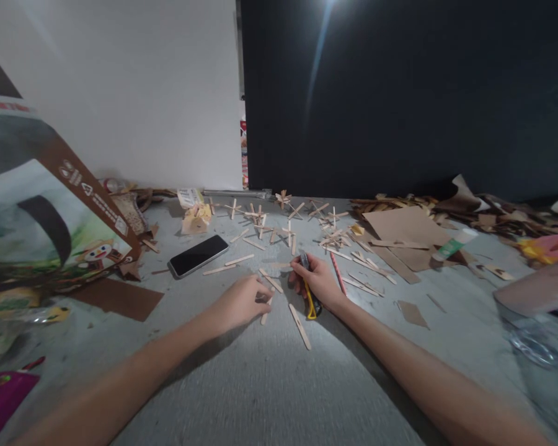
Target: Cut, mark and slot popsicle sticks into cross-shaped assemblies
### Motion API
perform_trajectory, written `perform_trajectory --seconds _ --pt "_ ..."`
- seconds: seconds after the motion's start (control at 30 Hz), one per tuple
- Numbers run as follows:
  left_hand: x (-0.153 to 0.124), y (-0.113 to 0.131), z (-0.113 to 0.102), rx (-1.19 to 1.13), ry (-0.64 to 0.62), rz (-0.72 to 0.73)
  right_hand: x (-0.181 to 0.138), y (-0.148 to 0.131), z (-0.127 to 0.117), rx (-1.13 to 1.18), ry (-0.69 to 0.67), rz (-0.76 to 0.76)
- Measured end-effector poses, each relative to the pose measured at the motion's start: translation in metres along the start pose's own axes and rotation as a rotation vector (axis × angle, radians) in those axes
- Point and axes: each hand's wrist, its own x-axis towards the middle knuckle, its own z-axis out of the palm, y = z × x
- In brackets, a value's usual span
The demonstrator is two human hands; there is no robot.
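My left hand (244, 301) is low over the table with its fingers curled, thumb and fingertips closed on a wooden craft stick (264, 318). In my right hand (320, 280) is a yellow and black utility knife (312, 303), its yellow end toward me; whether the blade is out I cannot tell. A loose craft stick (300, 326) lies between my hands, nearer me. Another stick (270, 280) rests just beyond my left fingertips. Farther back, several crossed sticks (289, 234) stand joined in small shapes. A red striped pencil (338, 272) lies beside my right wrist.
A phone (199, 255) lies left of centre. Cardboard sheets (404, 229) and a glue stick (454, 244) are at the right. A large printed bag (51, 210) stands at the left, above a purple glue gun (7, 396). Scraps (395, 204) line the back edge.
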Motion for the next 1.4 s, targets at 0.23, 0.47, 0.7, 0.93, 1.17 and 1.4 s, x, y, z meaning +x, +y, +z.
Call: perform_trajectory --seconds 0.23,0.47,0.7,0.93,1.17,1.4 --pt "0.000 0.010 0.010 -0.034 -0.046 0.155 0.001 0.003 -0.001 -0.007 -0.012 -0.026" --pt "-0.005 0.016 0.011 0.067 -0.013 0.214 0.000 0.002 -0.001 -0.013 -0.026 -0.023" --pt "-0.011 0.024 0.020 0.163 -0.084 0.398 0.000 0.001 -0.002 -0.035 -0.024 -0.030" --pt "-0.016 0.029 0.023 0.229 -0.139 0.328 -0.001 0.000 -0.002 -0.041 -0.021 -0.022" --pt "-0.014 0.030 0.017 -0.011 -0.184 0.170 -0.003 -0.005 -0.001 -0.012 0.038 -0.028" --pt "0.011 0.006 0.021 -0.570 0.313 0.059 -0.023 -0.019 0.016 -0.028 0.233 -0.191"
